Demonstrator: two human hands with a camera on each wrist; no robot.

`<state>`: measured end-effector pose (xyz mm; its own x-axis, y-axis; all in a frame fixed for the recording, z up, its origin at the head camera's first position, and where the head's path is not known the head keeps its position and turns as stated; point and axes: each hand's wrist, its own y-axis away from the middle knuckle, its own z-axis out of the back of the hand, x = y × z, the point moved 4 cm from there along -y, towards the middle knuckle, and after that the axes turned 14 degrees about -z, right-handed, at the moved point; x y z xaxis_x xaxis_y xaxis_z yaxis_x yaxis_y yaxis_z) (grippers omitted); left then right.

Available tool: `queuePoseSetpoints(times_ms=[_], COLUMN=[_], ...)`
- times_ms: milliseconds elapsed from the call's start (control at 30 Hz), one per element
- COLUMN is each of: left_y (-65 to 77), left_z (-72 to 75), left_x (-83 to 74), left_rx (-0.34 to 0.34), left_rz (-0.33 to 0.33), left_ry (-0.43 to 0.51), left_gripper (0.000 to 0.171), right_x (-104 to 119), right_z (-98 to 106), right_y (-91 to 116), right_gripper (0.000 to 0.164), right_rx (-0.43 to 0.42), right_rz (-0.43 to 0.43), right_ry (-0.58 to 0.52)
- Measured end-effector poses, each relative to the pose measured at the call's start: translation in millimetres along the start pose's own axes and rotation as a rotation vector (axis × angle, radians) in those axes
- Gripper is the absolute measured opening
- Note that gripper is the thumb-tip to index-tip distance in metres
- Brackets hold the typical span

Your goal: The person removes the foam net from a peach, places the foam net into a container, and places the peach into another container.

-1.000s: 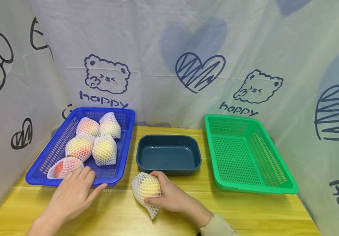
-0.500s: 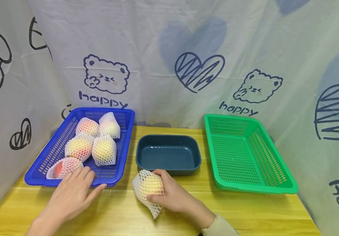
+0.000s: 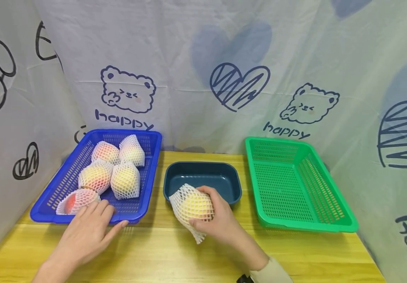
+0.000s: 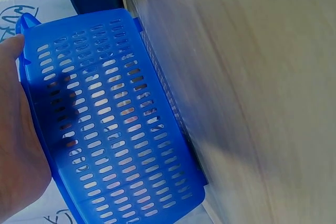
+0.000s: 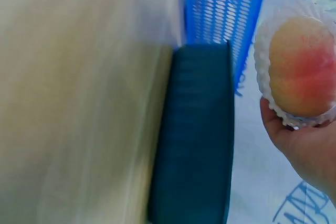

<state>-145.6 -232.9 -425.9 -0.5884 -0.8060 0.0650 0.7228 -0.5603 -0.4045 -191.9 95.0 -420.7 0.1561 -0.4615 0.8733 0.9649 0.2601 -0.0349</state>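
Observation:
My right hand (image 3: pixel 222 218) grips a yellow and red peach (image 3: pixel 199 206) in a white foam net, over the near rim of the dark teal tub (image 3: pixel 236 188). In the right wrist view the peach (image 5: pixel 304 66) shows its red side through the open end of the net, level with the tub's rim or higher. My left hand (image 3: pixel 88 232) holds the near rim of the blue basket (image 3: pixel 150 188), its fingers bent over the edge. Several netted peaches (image 3: pixel 95 175) lie in that basket, one (image 3: pixel 77 201) right by my left fingertips.
To the right of the tub stands a green slotted basket (image 3: pixel 302 226) with nothing in it. All three containers are on a yellow wooden table (image 3: pixel 146 255). A patterned white cloth (image 3: pixel 189 129) hangs close behind and at both sides.
My right hand has lifted the peach from in front of the tub, up and to the right, over its near rim. The left hand has stayed on the blue basket.

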Motion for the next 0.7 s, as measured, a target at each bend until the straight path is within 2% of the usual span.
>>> queuePoseSetpoints(times_ms=[233,333,467,600,700], left_y=[0.2,-0.5,-2.5,-5.3,-9.9], left_z=[0.5,1.1,1.6,4.2,7.5], left_x=[0.5,0.6,1.3,0.2,-3.1], left_rx=[0.004,0.01,0.01,-0.017,-0.073], left_rz=[0.018,0.028,0.052,0.068,0.062], left_ry=[0.01,0.029,0.06,0.094,0.129], left_gripper=[0.036,0.036,0.037,0.035,0.033], right_x=[1.9,3.1,3.5,3.4,4.5], right_z=[22.4,30.5,39.0,43.0,43.9], right_y=[-8.0,-10.4,-14.1,-18.2,-20.2], right_gripper=[0.08,0.08,0.081,0.082,0.082], right_rx=[-0.12,-0.13,-0.137,-0.146,-0.151], right_rz=[0.14,0.192,0.218,0.243,0.273], right_ry=[-0.067,-0.096,-0.123,-0.126,-0.124])
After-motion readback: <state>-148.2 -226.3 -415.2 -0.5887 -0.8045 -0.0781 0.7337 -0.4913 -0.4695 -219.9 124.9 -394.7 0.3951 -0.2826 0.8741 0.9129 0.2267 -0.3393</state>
